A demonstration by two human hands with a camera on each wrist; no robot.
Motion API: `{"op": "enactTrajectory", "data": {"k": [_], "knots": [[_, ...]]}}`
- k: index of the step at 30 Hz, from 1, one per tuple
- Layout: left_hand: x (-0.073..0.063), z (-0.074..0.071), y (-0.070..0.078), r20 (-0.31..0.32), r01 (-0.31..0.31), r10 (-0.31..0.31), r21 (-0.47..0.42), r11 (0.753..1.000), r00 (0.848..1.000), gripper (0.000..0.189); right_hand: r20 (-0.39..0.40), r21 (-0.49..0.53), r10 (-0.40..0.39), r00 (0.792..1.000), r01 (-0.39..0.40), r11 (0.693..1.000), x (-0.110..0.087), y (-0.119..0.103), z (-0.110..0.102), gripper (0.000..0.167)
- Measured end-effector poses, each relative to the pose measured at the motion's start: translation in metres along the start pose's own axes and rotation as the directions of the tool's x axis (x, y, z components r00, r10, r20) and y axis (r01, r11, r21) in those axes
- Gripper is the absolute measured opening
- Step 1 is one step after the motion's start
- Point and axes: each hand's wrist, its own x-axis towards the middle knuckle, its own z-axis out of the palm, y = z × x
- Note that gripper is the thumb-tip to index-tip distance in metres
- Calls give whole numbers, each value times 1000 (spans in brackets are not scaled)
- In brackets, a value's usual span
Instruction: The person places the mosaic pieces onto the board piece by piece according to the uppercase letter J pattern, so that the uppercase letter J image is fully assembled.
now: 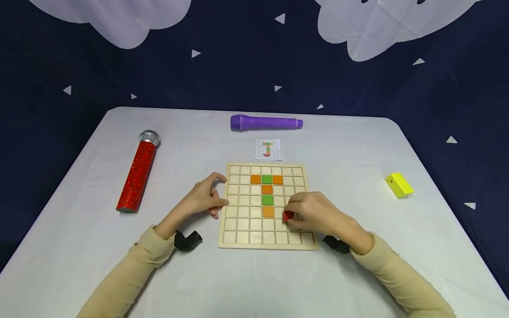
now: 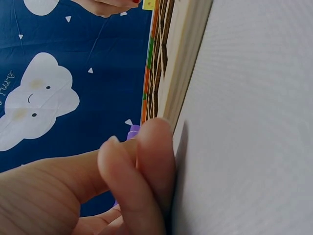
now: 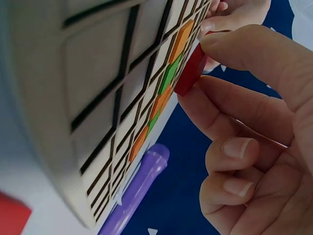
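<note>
My right hand (image 1: 318, 213) pinches a small red tile (image 3: 192, 68) between thumb and fingers. It is over the right part of the wooden grid board (image 1: 238, 225), to the right of the lowest orange tile (image 1: 268, 212). Orange and green tiles form a T on the board, with a green tile (image 1: 267, 179) at the middle of its top row. My left hand (image 1: 203, 196) is at the board's left edge, index finger and thumb spread along it. In the left wrist view, its fingertips (image 2: 155, 142) are right by the board's side.
Behind the board lies a pattern card (image 1: 260, 154) with a J-like figure in orange, green and red. A purple microphone (image 1: 270, 123) lies farther back. To the left is a glittery red microphone (image 1: 137, 176), to the right a yellow block (image 1: 399, 185). White cloth covers the table (image 1: 254, 282).
</note>
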Motion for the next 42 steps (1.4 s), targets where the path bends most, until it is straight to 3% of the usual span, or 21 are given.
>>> {"op": "enactTrajectory", "data": {"k": [15,42], "knots": [[2,0,0,5,5,-5,20,1000,1000,61,66,1,-93,993,94,996,16,-18,8,9],[3,0,0,7,-6,6,15,1000,1000,60,74,-73,-116,990,122,990,26,-27,16,11]]}}
